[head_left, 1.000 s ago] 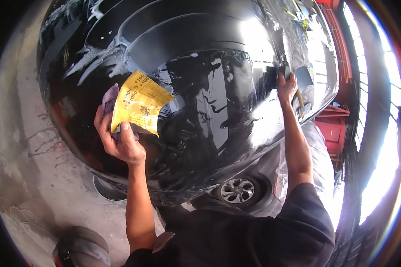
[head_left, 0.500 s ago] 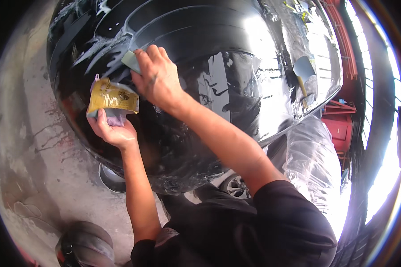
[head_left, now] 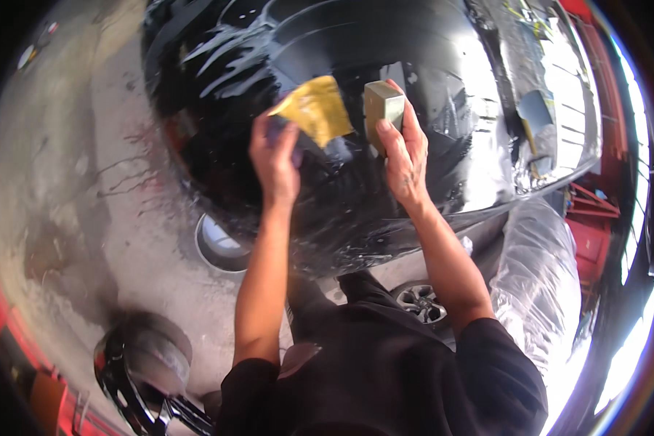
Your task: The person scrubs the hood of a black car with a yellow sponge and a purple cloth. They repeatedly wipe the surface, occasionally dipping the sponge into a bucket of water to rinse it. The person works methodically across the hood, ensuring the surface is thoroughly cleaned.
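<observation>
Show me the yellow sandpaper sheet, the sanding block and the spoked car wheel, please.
Yellow sandpaper sheet [head_left: 323, 112]: head view, middle of its yellow printed side.
Sanding block [head_left: 376, 115]: head view, on its broad, darker side.
Spoked car wheel [head_left: 421, 304]: head view, near the spokes' center.

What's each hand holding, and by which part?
Left hand: yellow sheet, by its left edge, with purple cloth. Right hand: block, around its right side.

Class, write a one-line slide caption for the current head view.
Left hand holding a yellow sheet, right hand gripping a pale block, over a glossy black panel streaked white.
</observation>
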`<action>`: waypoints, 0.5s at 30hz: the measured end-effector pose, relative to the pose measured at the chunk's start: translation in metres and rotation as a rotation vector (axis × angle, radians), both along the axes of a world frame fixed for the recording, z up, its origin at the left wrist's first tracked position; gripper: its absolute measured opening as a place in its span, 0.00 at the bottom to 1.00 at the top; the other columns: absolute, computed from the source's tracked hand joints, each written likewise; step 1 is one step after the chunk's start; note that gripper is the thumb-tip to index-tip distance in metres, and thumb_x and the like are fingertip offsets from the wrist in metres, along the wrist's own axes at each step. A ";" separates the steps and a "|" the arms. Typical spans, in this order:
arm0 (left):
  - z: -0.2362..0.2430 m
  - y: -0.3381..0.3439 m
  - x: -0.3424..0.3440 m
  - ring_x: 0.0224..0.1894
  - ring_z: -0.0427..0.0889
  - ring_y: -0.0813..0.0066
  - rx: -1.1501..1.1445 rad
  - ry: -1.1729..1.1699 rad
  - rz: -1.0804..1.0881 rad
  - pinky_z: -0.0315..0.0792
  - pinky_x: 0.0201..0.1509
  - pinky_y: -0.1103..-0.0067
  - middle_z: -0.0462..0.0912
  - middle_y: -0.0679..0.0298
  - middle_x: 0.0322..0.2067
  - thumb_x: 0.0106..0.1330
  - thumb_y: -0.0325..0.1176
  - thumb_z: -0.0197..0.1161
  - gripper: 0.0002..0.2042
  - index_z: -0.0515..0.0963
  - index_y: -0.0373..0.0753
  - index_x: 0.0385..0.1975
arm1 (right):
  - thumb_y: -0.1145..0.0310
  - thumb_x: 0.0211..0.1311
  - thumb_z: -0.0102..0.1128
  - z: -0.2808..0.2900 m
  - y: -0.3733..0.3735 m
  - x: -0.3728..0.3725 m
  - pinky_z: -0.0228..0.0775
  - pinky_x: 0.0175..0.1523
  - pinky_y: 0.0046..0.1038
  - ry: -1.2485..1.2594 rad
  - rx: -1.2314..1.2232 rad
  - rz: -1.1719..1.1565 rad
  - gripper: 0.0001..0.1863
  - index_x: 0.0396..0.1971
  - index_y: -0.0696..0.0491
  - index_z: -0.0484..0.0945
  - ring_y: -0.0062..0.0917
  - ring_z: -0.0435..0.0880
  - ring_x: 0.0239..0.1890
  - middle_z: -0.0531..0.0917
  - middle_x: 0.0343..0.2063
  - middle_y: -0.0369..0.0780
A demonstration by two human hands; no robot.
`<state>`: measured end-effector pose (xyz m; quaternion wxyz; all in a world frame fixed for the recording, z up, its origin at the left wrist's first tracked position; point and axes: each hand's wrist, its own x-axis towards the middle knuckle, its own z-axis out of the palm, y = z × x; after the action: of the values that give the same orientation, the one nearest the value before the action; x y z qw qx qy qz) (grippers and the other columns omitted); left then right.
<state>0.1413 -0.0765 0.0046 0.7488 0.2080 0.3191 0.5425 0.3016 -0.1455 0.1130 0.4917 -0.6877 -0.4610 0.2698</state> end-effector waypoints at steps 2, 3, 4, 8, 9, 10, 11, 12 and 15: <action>-0.004 -0.012 0.008 0.50 0.82 0.79 -0.011 -0.078 -0.060 0.75 0.55 0.81 0.84 0.64 0.52 0.73 0.28 0.69 0.21 0.77 0.33 0.64 | 0.68 0.73 0.59 0.004 -0.001 -0.004 0.72 0.69 0.37 -0.231 -0.054 0.122 0.36 0.77 0.63 0.65 0.44 0.78 0.65 0.75 0.64 0.54; 0.001 -0.016 0.017 0.49 0.81 0.79 0.017 -0.096 -0.061 0.74 0.53 0.81 0.84 0.64 0.51 0.73 0.29 0.68 0.21 0.76 0.34 0.64 | 0.68 0.72 0.63 -0.008 0.002 0.000 0.73 0.68 0.38 -0.347 0.007 0.178 0.36 0.77 0.62 0.66 0.47 0.79 0.63 0.76 0.63 0.55; 0.006 -0.020 0.024 0.48 0.80 0.80 0.042 -0.110 -0.062 0.72 0.52 0.80 0.83 0.64 0.51 0.73 0.30 0.68 0.21 0.76 0.34 0.64 | 0.69 0.71 0.66 -0.014 -0.001 0.001 0.74 0.67 0.39 -0.363 -0.013 0.190 0.36 0.76 0.62 0.68 0.48 0.80 0.62 0.77 0.62 0.55; 0.005 -0.041 0.036 0.33 0.76 0.85 0.079 -0.100 -0.099 0.68 0.32 0.82 0.81 0.70 0.42 0.73 0.33 0.66 0.20 0.76 0.37 0.62 | 0.74 0.62 0.74 -0.010 -0.006 0.004 0.78 0.59 0.42 -0.399 -0.026 0.157 0.36 0.71 0.59 0.74 0.51 0.84 0.54 0.81 0.55 0.54; 0.014 -0.045 0.038 0.31 0.74 0.84 0.058 -0.129 -0.101 0.68 0.33 0.81 0.79 0.71 0.39 0.74 0.33 0.65 0.20 0.76 0.37 0.63 | 0.74 0.61 0.75 -0.011 -0.009 0.006 0.78 0.58 0.43 -0.410 -0.008 0.152 0.36 0.70 0.58 0.74 0.51 0.84 0.54 0.81 0.54 0.53; 0.023 -0.048 0.043 0.30 0.73 0.84 0.039 -0.163 -0.103 0.67 0.33 0.80 0.77 0.72 0.36 0.75 0.34 0.63 0.20 0.76 0.36 0.64 | 0.73 0.59 0.77 -0.009 -0.013 0.007 0.79 0.57 0.43 -0.430 -0.008 0.143 0.37 0.70 0.57 0.74 0.52 0.84 0.52 0.82 0.53 0.52; 0.032 -0.052 0.045 0.29 0.72 0.83 0.018 -0.195 -0.104 0.67 0.33 0.80 0.76 0.73 0.32 0.76 0.35 0.62 0.21 0.75 0.36 0.66 | 0.72 0.60 0.78 -0.006 -0.019 0.006 0.79 0.57 0.43 -0.447 0.011 0.161 0.37 0.70 0.57 0.75 0.51 0.84 0.51 0.82 0.53 0.52; 0.034 -0.055 0.043 0.28 0.70 0.83 -0.011 -0.285 -0.141 0.66 0.33 0.80 0.74 0.74 0.30 0.77 0.35 0.60 0.21 0.75 0.36 0.66 | 0.72 0.61 0.77 -0.008 -0.027 0.010 0.79 0.57 0.43 -0.480 0.054 0.162 0.36 0.70 0.57 0.75 0.51 0.84 0.52 0.82 0.53 0.52; 0.053 -0.073 0.052 0.26 0.66 0.84 -0.061 -0.362 -0.202 0.63 0.32 0.81 0.70 0.76 0.25 0.83 0.40 0.57 0.21 0.74 0.37 0.68 | 0.72 0.66 0.74 -0.008 -0.039 0.024 0.79 0.56 0.41 -0.457 0.079 0.127 0.33 0.70 0.58 0.77 0.49 0.84 0.51 0.82 0.52 0.52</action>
<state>0.1934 -0.1491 0.0578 0.8504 0.1151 0.1731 0.4834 0.3256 -0.1850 0.1047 0.3830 -0.6807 -0.6130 0.1193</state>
